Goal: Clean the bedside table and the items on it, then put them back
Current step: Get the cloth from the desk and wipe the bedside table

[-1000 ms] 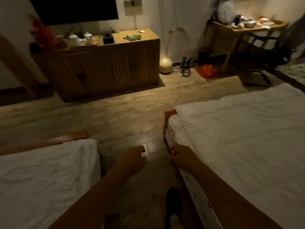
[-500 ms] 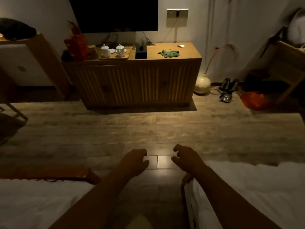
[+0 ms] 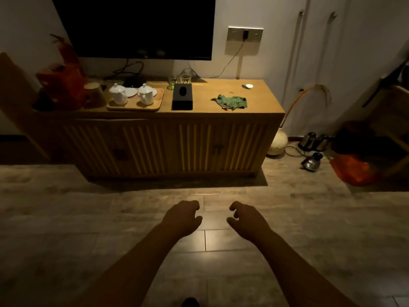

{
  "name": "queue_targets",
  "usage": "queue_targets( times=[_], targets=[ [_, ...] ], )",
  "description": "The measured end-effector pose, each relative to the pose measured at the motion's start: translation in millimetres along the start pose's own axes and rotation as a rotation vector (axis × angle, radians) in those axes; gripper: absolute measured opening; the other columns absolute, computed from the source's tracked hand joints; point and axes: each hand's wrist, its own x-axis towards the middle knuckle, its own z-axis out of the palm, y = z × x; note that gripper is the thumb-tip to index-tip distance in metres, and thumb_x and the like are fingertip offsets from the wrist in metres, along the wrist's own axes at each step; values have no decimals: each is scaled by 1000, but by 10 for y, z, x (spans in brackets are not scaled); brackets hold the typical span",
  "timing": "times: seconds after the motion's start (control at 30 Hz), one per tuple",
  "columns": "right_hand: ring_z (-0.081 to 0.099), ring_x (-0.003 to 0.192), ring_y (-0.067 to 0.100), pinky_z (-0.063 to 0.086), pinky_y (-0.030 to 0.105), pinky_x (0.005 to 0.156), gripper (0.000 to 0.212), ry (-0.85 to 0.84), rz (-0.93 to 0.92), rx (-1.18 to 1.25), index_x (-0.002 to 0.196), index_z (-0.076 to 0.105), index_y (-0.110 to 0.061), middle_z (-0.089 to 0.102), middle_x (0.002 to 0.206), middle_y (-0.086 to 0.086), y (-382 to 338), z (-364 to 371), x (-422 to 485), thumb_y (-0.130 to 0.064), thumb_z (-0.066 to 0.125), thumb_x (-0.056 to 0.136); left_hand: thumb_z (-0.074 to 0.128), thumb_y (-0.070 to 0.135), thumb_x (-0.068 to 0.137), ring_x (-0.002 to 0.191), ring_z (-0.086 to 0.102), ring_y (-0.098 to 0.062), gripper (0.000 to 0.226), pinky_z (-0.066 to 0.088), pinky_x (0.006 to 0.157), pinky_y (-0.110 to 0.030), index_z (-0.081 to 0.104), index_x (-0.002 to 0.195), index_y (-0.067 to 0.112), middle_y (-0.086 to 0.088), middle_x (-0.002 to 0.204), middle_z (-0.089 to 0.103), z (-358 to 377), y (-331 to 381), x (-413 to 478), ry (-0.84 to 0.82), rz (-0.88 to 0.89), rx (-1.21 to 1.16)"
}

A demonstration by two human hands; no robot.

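Though dim light leaves any label unreadable, green cloth (image 3: pixel 230 101) lies crumpled on wooden cabinet (image 3: pixel 263 107) top, right of black tissue box (image 3: pixel 182 97). Red items (image 3: pixel 62 83) at cabinet's left end are unclear. Dark shoe tip (image 3: pixel 190 303) is cut off at the bottom edge. Left hand (image 3: pixel 182 218) and right hand (image 3: pixel 245 219) are held over floor (image 3: pixel 66 240), apart, palms down, fingers loosely curled, holding nothing.

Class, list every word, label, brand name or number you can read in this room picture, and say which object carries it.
None: no text can be read anywhere in this dim view.
On the black tissue box: no lettering shows.
On the wall socket plate: any marking is too small to read.
On the television: dark screen, no legible logo.
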Motion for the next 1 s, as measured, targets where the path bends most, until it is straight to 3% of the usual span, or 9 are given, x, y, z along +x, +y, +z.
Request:
queue_targets(
  times=[0.37, 0.6, 0.87, 1.0],
  targets=[
    [60, 91, 16, 44, 27, 70, 34, 77, -2, 123, 118, 57, -20, 66, 106, 1, 367, -1086, 2944, -35, 62, 88, 58, 35, 90, 92, 61, -16, 28, 54, 79, -34, 59, 115, 22, 0, 107, 65, -716, 491, 3117, -52, 95, 26],
    [60, 92, 11, 49, 24, 71, 42, -13, 24, 113, 127, 53, -24, 64, 110, -2, 676, -1818, 4793, -35, 63, 88, 60, 34, 90, 89, 61, -10, 28, 55, 77, -31, 58, 116, 26, 3, 107, 65, -1175, 919, 4935, -74, 64, -21],
    [60, 103, 22, 52, 36, 82, 42, -60, 17, 19, 123, 54, -17, 64, 114, 5, 680, -2301, 6541, -37, 61, 87, 61, 32, 89, 106, 60, -22, 34, 52, 91, -39, 61, 119, 18, -4, 116, 64, -1522, 997, 6741, -107, 87, 42],
    [54, 110, 30, 49, 42, 91, 47, -36, 72, -4, 125, 48, -16, 51, 121, 11, 668, -2322, 7243, -38, 61, 86, 62, 28, 87, 114, 54, -27, 35, 46, 96, -38, 58, 118, 12, -9, 120, 57, -1550, 913, 7662, -123, 179, 36]
  ],
)
